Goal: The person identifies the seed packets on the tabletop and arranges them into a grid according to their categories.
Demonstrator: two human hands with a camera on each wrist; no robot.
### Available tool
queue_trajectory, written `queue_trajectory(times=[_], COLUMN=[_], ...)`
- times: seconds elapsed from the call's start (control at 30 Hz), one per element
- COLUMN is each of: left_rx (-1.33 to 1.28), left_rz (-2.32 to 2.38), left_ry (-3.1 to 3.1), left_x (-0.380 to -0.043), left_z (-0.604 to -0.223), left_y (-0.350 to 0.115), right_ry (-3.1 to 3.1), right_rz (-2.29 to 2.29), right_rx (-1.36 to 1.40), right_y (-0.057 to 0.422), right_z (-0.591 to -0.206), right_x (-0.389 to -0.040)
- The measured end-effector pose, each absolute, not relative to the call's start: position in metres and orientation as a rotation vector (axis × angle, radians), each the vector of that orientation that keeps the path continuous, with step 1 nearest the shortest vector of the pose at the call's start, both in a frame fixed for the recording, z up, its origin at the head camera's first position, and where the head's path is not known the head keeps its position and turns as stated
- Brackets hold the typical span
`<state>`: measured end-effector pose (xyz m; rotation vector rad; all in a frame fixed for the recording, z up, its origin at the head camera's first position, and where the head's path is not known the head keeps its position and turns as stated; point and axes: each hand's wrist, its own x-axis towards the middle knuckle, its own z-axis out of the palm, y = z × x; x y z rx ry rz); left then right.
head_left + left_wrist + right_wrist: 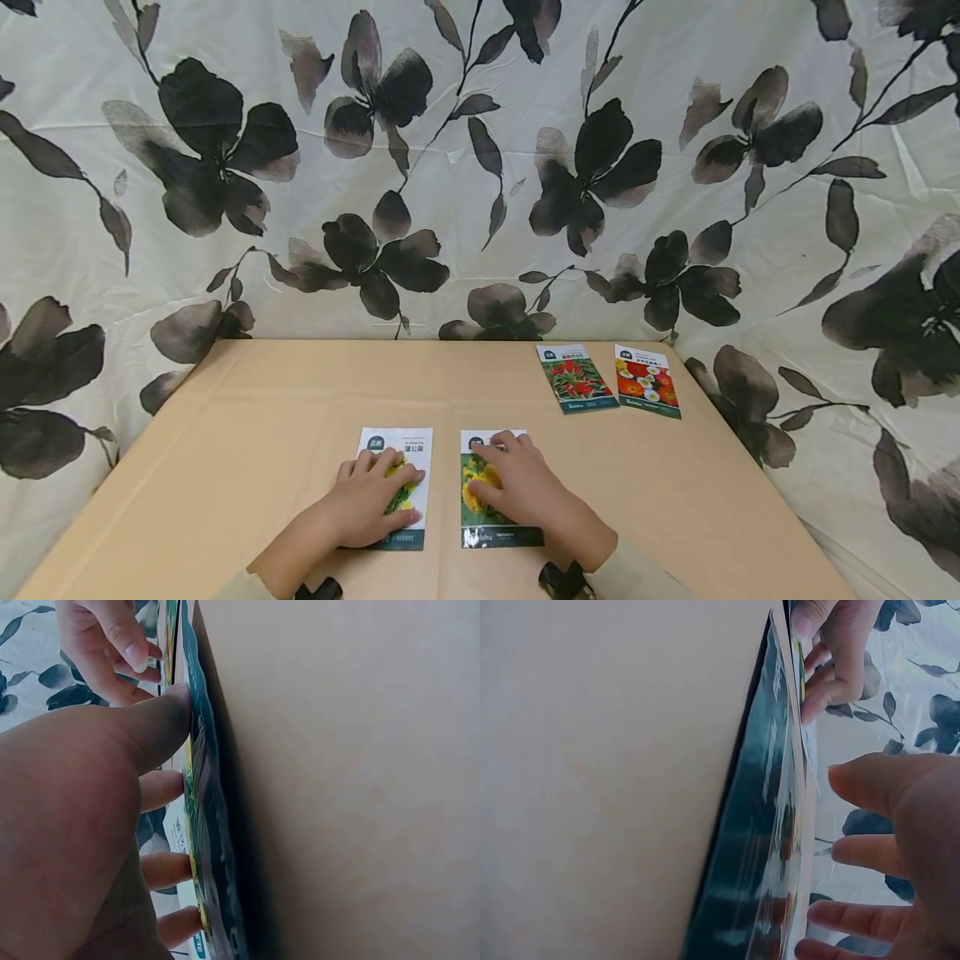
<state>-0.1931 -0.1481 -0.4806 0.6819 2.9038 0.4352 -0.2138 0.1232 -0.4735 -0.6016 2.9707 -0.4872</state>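
Note:
In the head view my left hand (369, 498) lies spread over a seed packet (408, 538) with a white top, yellow flowers and a teal bottom band. Its thumb and fingertips touch the packet's face, as the left wrist view shows. To the right, my right hand (523, 487) is over a second seed packet (498, 536) with larger yellow-orange flowers, covering its right part. In the right wrist view the fingers of that hand (930, 840) are extended and look slightly apart from the shiny packet (742, 847).
Two more seed packets lie at the table's back right: one with red flowers (577, 379), tilted, and one with orange, red and white flowers (647, 381). The tan table (300, 400) meets a white floral cloth (480, 192) behind it.

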Motion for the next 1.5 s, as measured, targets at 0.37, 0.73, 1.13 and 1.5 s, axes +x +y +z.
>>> queue_trajectory(times=[0.37, 0.73, 1.13, 1.5], left_rx=[0.644, 0.652, 0.65, 0.665], left_rz=[0.421, 0.397, 0.404, 0.409], left_ry=[2.875, 2.886, 2.887, 2.88], left_x=[-0.191, -0.191, -0.193, -0.194], left_z=[-0.474, -0.476, -0.476, -0.474], left_y=[-0.147, -0.147, -0.149, -0.15], right_ry=[2.948, 2.964, 3.082, 3.102], right_rz=[-0.676, -0.768, -0.807, -0.901], right_rx=[-0.569, -0.488, -0.494, -0.434], right_y=[0.136, 0.15, 0.171, 0.188], right_z=[-0.466, -0.465, -0.465, -0.46], right_x=[-0.221, -0.233, -0.25, -0.267])
